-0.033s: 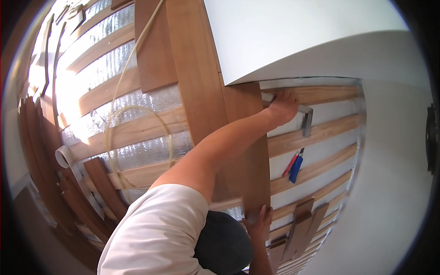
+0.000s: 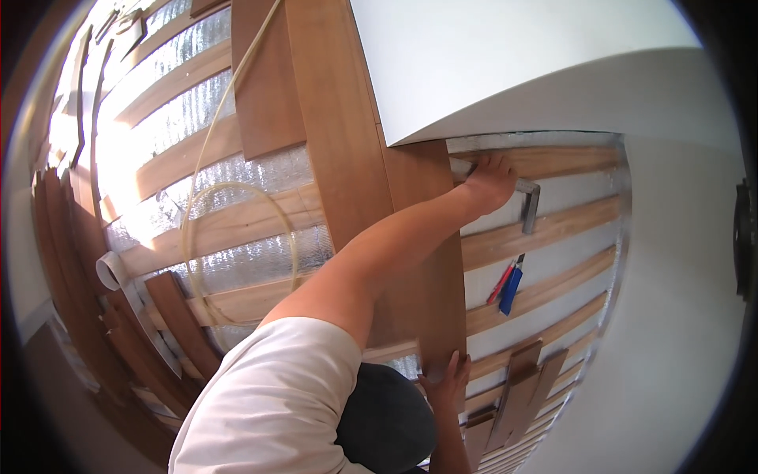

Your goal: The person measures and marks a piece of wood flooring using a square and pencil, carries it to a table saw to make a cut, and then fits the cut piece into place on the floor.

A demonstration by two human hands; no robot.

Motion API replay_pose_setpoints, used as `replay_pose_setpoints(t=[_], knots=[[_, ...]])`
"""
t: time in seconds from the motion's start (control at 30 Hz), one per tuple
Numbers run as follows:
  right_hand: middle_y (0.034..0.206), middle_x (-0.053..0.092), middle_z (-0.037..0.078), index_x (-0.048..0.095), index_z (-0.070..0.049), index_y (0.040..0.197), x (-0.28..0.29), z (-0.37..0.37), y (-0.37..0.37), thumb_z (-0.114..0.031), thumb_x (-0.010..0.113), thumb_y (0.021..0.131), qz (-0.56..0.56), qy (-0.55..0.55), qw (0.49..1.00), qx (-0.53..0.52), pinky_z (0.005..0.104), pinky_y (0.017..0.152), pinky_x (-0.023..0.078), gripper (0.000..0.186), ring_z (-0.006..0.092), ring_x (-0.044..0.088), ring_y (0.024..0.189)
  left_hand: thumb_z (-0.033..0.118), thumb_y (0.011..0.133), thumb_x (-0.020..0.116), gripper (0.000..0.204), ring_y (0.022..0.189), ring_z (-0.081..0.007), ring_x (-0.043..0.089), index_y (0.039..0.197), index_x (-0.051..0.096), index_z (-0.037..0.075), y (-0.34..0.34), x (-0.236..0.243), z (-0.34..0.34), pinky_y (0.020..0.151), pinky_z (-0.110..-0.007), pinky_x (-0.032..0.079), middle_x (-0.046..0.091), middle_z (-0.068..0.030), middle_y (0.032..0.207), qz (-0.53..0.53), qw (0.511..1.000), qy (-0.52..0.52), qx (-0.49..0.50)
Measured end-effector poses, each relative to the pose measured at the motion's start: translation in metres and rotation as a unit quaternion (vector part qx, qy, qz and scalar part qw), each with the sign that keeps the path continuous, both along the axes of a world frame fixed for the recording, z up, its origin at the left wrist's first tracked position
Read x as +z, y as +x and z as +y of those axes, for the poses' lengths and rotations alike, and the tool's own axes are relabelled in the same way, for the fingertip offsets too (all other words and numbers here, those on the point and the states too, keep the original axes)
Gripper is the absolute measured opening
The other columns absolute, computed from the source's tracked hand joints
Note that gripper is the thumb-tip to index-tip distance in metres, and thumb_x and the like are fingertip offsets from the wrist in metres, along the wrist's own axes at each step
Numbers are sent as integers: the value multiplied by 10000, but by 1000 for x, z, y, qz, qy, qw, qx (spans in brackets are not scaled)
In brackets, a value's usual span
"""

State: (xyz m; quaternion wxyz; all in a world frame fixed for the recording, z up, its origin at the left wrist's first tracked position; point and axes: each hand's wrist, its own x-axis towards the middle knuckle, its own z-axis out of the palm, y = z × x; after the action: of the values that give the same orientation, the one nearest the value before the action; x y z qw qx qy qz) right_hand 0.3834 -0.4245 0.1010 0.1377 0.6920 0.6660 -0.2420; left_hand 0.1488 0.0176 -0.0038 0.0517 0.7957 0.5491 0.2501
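Observation:
My left arm reaches across the brown floor planks [image 2: 410, 261]. At the far right end of the planks, my left hand [image 2: 491, 182] is closed on a grey metal pull bar [image 2: 530, 209] with a bent end. The bar's near part is hidden under the hand. My right hand [image 2: 447, 384] lies with its fingers spread on the near end of the outermost plank, by its edge. A blue utility knife [image 2: 512, 291] and a red pen-like tool [image 2: 499, 284] lie side by side on a batten, between my two hands.
Wooden battens [image 2: 545, 229] run across foil underlay [image 2: 253, 261]. A white wall corner [image 2: 410, 103] juts in at the top. Cut plank pieces [image 2: 517, 395] lie near right, more planks [image 2: 59, 245] at left. A pale hose [image 2: 294, 245] loops by a white roll [image 2: 109, 271].

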Motion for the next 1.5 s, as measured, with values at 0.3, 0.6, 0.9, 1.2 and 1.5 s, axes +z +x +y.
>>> replay_pose_setpoints(t=[0.3,0.6,0.9,1.2,1.5], knots=[[1686,116,355,230,-156,1668,0,3,-5,-280,1014,627,-17,-33,999,-34,700,1204,254,1309,593,187,1535,123,887,641,213,1112,-326,540,1086,673,53,-37,27,-17,956,-447,447,590,-148,1149,-64,996,-9,-59],[1697,105,349,210,-171,1686,-1,7,-9,-307,1010,622,-2,-16,999,-32,688,1212,257,1339,586,196,1537,335,959,713,160,1051,-201,542,983,696,178,-129,26,-120,908,-359,458,592,7,1108,-88,977,-47,-188],[1692,110,356,189,-168,1691,0,6,-11,-295,1017,615,-12,-34,998,-57,684,1218,255,1364,597,185,1533,405,978,671,231,1024,-195,540,941,662,178,-153,25,-128,880,-357,457,586,18,1039,-42,973,-20,-225],[1676,185,354,187,-110,1684,13,21,-9,-272,973,680,-20,-49,998,-30,634,1232,286,1285,580,251,1519,280,898,781,540,1350,-326,536,1348,630,22,-248,52,-130,1142,-465,427,590,-125,1423,-40,996,-56,51],[1612,416,283,456,52,1528,-2,203,-133,-234,669,1018,197,102,975,12,486,1231,360,623,447,406,1492,298,1001,663,528,1463,-270,446,1464,585,57,-295,40,-85,1228,-457,361,509,-69,1570,109,992,-25,53]])
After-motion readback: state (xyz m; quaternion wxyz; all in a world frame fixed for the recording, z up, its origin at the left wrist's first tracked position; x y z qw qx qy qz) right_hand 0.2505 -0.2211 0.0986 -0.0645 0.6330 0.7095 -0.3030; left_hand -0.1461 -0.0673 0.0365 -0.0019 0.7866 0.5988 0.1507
